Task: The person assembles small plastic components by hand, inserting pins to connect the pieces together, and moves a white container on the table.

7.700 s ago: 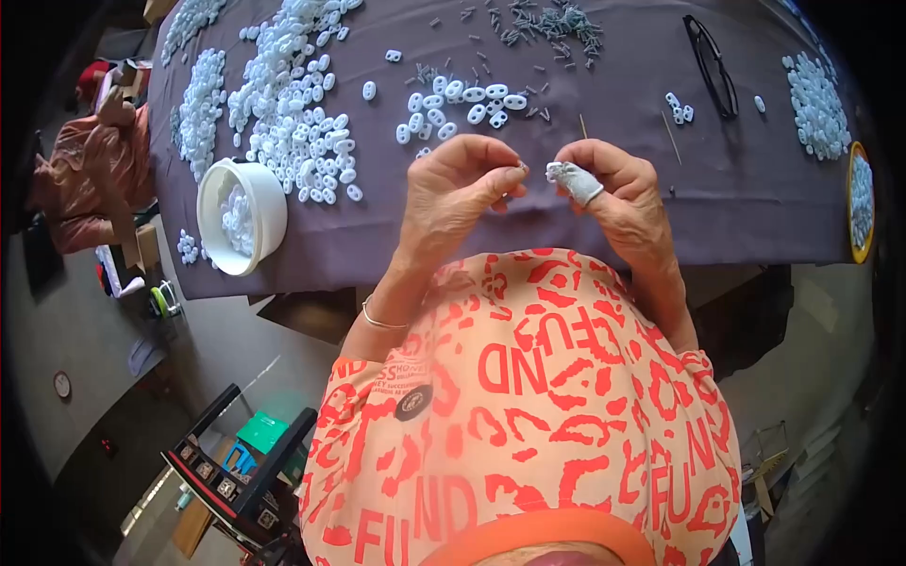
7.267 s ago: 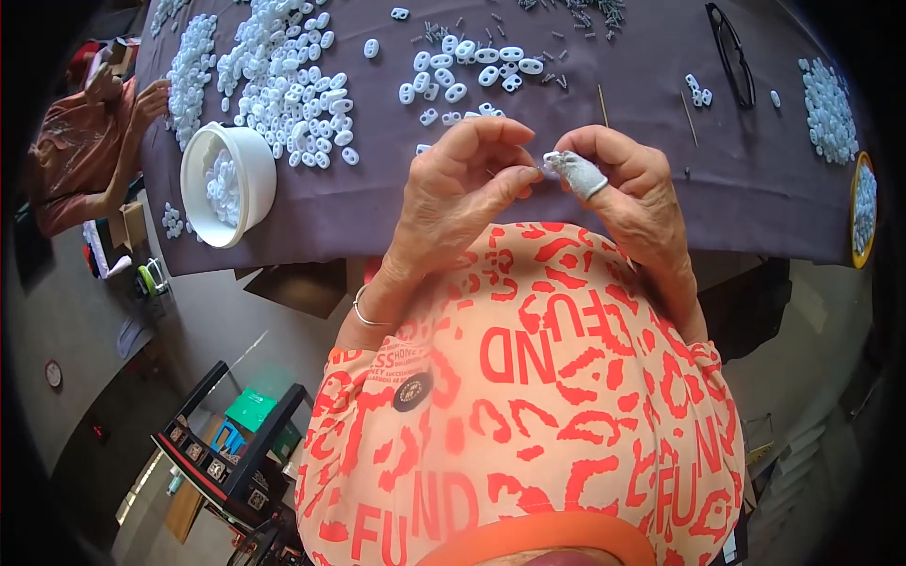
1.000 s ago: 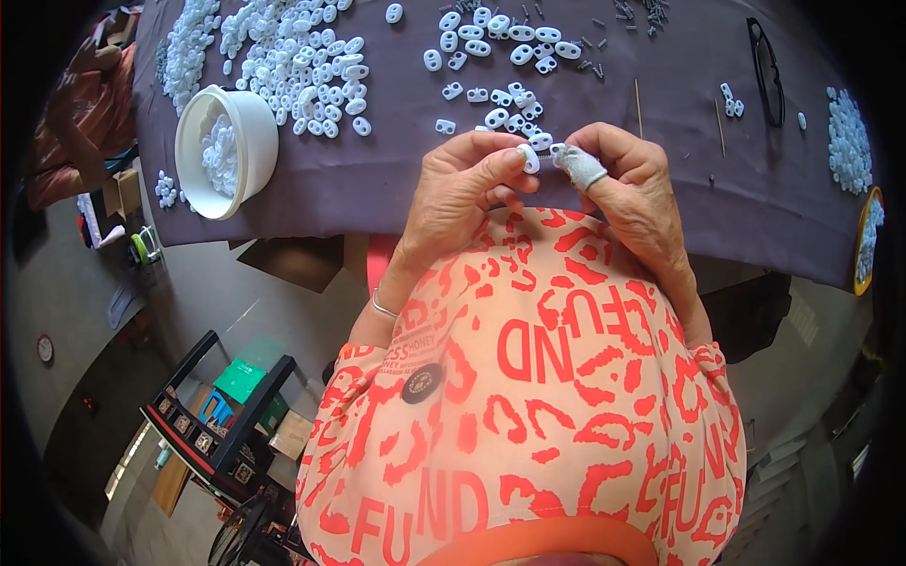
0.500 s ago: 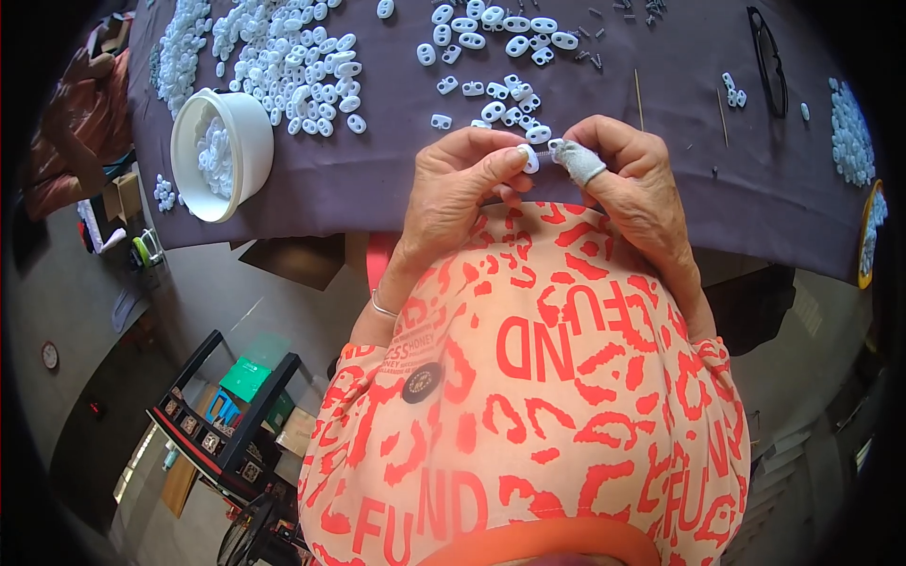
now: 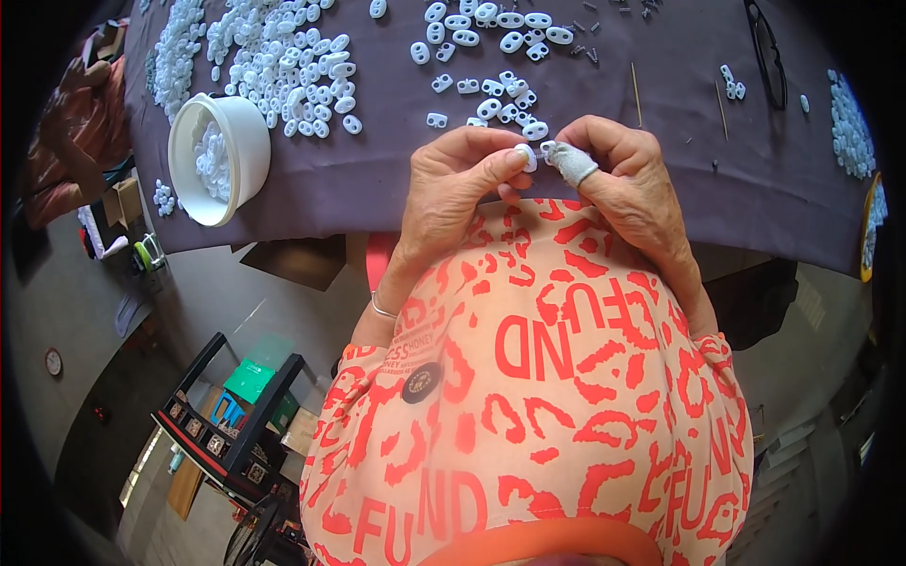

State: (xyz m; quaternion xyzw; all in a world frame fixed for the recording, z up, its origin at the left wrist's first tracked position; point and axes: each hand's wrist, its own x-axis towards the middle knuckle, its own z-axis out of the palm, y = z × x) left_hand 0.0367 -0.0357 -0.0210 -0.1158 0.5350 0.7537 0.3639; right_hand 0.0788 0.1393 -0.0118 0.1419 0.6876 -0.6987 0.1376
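Note:
Close to the table's near edge, my left hand (image 5: 448,189) pinches a white oval plastic cord-lock piece (image 5: 528,159) between thumb and fingers. Facing it, my right hand (image 5: 634,184) wears a pale cloth cover (image 5: 574,167) on its thumb and pinches a smaller white cord-lock part (image 5: 547,148). A narrow gap separates the two parts; whether the thin spring still links them is too small to tell. Just beyond my fingertips lie several loose white cord-lock pieces (image 5: 535,130), with round holes showing. Small metal springs (image 5: 592,55) are scattered farther back.
A white tub (image 5: 251,141) partly filled with white pieces stands at the left, before a large pile (image 5: 307,80). Thin wooden sticks (image 5: 636,94), dark-framed glasses (image 5: 769,57) and another white pile (image 5: 851,127) lie rightward. Another person's arm (image 5: 80,123) shows far left.
The parts in my two hands have come closer together, and the spring seen between them is no longer plain. My right hand has shifted slightly left. The view has tilted a little.

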